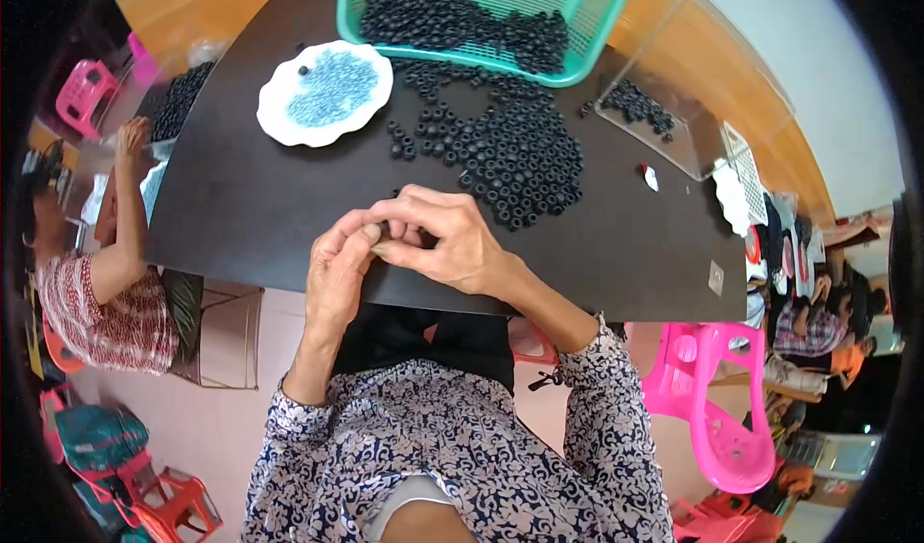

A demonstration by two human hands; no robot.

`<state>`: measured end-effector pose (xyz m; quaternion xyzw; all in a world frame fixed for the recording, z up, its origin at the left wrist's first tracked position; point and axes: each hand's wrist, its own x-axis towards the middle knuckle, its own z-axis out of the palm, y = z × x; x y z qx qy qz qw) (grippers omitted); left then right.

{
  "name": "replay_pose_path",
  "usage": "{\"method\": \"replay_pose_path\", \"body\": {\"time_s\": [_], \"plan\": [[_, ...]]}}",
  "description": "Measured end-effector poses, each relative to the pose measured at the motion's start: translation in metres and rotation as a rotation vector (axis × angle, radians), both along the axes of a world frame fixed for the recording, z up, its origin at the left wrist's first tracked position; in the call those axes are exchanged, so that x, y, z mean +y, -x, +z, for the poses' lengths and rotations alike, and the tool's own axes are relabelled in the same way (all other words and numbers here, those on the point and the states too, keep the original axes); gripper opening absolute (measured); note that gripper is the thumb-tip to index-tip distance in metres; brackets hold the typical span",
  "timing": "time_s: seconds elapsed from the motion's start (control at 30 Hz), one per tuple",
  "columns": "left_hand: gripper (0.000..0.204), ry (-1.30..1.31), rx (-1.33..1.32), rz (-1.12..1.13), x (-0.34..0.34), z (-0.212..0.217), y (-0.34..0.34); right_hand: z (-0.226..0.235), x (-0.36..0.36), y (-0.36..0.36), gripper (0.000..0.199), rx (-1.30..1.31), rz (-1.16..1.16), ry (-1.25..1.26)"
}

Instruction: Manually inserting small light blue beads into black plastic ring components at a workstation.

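Note:
Close to the table's near edge, my left hand (336,266) and my right hand (450,242) meet with their fingertips pinched together. Something small and dark shows between the fingers, too covered to name. Just beyond lies a spread of small black round pieces with holes (525,163) on the dark brown table (260,211). To the left of the pieces stands a white scalloped plate (279,112), holding many tiny pale blue pieces (335,89) and one black piece (303,70) near its rim.
At the far side stands a green basket (555,80) with more black pieces. A clear plastic box (698,153) on the right holds some too. A red and white scrap (651,177) lies nearby. Another person (115,302) sits at the left; a pink chair (722,437) stands at the right.

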<state>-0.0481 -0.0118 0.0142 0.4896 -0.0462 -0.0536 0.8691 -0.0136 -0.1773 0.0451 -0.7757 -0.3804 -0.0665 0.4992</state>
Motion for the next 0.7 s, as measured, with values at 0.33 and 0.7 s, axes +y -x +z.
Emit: {"method": "replay_pose_path", "body": {"time_s": [0.33,0.7], "plan": [[0.032,-0.559,-0.217,-0.032,-0.001,0.011,-0.009,0.007,-0.039,-0.002,0.022,-0.019,-0.232,0.015],[0.018,-0.558,-0.191,0.048,-0.002,0.004,-0.017,-0.051,-0.259,-0.122,0.03,-0.007,-1.115,0.371]]}}
